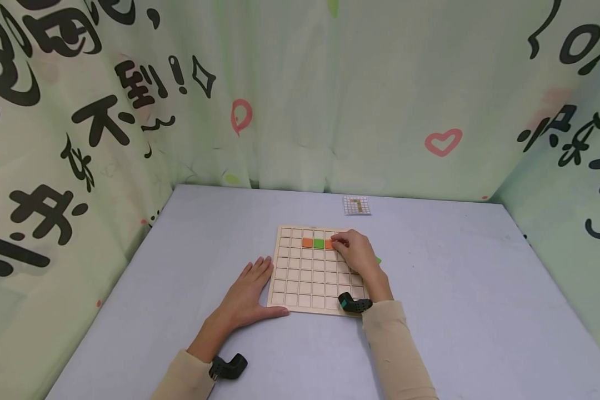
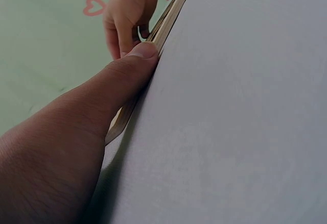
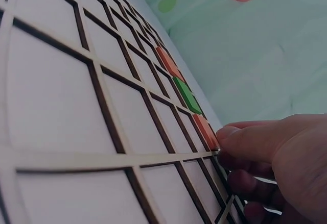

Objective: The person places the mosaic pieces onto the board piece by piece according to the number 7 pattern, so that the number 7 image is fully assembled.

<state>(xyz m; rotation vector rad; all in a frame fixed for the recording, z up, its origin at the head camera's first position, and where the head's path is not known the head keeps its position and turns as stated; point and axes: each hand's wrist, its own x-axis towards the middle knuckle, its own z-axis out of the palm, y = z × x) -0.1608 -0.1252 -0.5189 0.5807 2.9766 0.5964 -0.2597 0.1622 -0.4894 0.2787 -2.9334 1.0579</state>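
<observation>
A square wooden grid board [image 1: 300, 276] lies on the table. In one row near its far side sit an orange tile [image 1: 307, 243], a green tile [image 1: 318, 244] and a second orange tile [image 1: 329, 244]. My right hand [image 1: 357, 253] pinches this second orange tile [image 3: 205, 131] at its right end, the fingertips low against the grid. Fingers spread, my left hand [image 1: 247, 294] rests at the board's left edge. Its thumb [image 2: 140, 53] presses on the rim by the near left corner. The right hand and wrist hide part of the board's right side.
A small card [image 1: 356, 205] printed with a grid and a coloured pattern lies behind the board. Something green [image 1: 378, 260] peeks out beside the right wrist, mostly hidden. Printed curtains [image 1: 380, 100] surround the white table [image 1: 460, 311].
</observation>
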